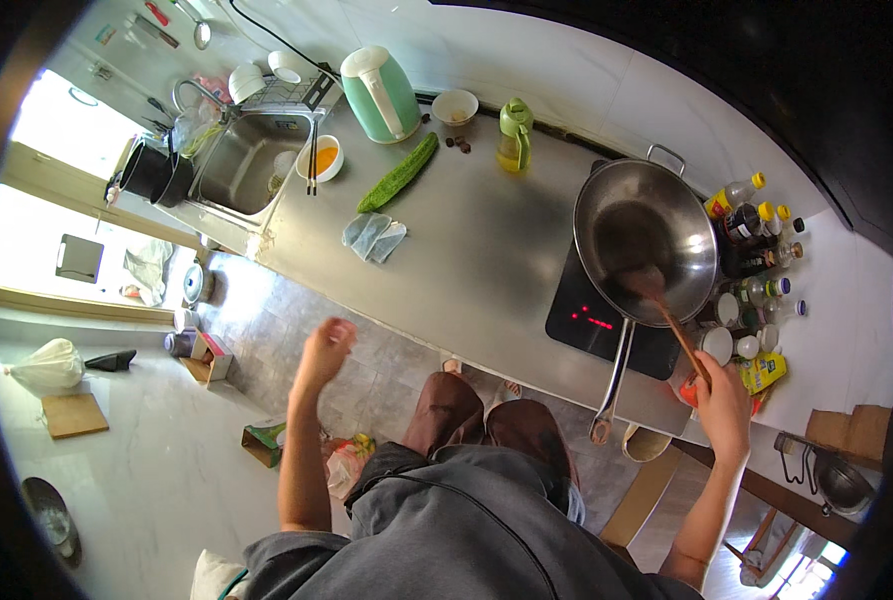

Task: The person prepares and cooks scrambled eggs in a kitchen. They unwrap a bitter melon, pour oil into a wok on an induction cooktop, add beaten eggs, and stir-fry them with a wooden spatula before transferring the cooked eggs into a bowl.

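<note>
My right hand (722, 405) grips the wooden handle of a spatula (677, 328), whose blade rests inside a steel wok (634, 232). The wok sits on a black induction cooktop (592, 330) with red lights lit, its long handle pointing towards me. My left hand (330, 352) hangs over the floor in front of the counter, fingers curled, apparently holding nothing. On the steel counter (461, 277) lie a green cucumber or gourd (399, 172) and a crumpled translucent bag (375, 236). A white bowl (329, 171) holds orange liquid, with dark chopsticks (313, 159) across its rim.
A green oil jug (516, 135), small white bowl (455, 108) and mint electric kettle (381, 94) stand along the wall. Bottles (731, 196) and jars crowd the wok's right side. At the left is a sink (236, 161); an open box (265, 442) stands on the floor.
</note>
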Available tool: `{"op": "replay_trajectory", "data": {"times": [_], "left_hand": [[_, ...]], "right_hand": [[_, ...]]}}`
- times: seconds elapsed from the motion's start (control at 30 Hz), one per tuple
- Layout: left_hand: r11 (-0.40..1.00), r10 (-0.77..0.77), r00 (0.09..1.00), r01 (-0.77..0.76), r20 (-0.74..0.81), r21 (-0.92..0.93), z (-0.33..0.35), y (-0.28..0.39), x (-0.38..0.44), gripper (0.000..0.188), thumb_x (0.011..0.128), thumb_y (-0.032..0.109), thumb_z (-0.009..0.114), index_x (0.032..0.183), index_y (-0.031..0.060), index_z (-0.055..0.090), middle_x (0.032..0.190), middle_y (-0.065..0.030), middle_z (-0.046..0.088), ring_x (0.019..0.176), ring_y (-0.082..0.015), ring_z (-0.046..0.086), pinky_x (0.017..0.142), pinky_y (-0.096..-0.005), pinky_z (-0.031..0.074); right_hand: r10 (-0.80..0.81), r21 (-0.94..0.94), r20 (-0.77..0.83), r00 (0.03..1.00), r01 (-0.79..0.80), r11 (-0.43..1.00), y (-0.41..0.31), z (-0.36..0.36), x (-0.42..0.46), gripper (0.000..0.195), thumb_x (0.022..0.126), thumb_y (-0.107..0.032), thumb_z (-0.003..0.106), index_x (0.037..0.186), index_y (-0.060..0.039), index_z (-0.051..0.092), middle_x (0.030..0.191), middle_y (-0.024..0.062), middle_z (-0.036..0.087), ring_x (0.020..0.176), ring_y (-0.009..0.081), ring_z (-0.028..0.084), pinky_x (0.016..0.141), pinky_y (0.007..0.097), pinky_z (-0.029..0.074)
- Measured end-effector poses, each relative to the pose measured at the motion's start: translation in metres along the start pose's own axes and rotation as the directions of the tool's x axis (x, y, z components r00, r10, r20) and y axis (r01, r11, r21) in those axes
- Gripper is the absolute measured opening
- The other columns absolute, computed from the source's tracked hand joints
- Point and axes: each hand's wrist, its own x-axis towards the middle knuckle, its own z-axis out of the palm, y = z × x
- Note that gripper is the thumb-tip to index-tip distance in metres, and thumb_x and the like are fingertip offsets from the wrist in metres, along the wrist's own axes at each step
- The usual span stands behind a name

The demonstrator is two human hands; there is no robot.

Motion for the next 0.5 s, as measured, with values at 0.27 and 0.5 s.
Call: {"op": "replay_trajectory", "data": {"times": [0.27,0.5], "left_hand": [[0.881,0.298,0.903,-0.135,-0.31,0.454,-0.074,0.025,0.227,0.039,0.089,0.036,0.062,0.096,-0.0012,0.065,0.088,-0.0223,0.069,0.085,-0.0374,0.067,0.077,-0.0454,0.052],[0.615,0.013,0.944,0.251,-0.328,0.748,-0.096,0.005,0.397,0.055,0.085,0.052,0.058,0.117,0.0101,0.068,0.112,-0.023,0.065,0.112,-0.0369,0.061,0.092,-0.0498,0.049]], "right_hand": [[0.134,-0.094,-0.146,0.98,-0.149,0.984,-0.011,0.067,0.02,0.04,0.092,-0.012,0.06,0.132,-0.014,0.055,0.102,0.0165,0.059,0.098,0.0365,0.059,0.084,0.0452,0.049],[0.324,0.214,-0.539,0.777,-0.246,0.945,-0.113,0.032,-0.01,0.021,0.093,-0.012,0.06,0.114,-0.007,0.062,0.11,0.0154,0.062,0.109,0.0341,0.059,0.092,0.043,0.048]]}}
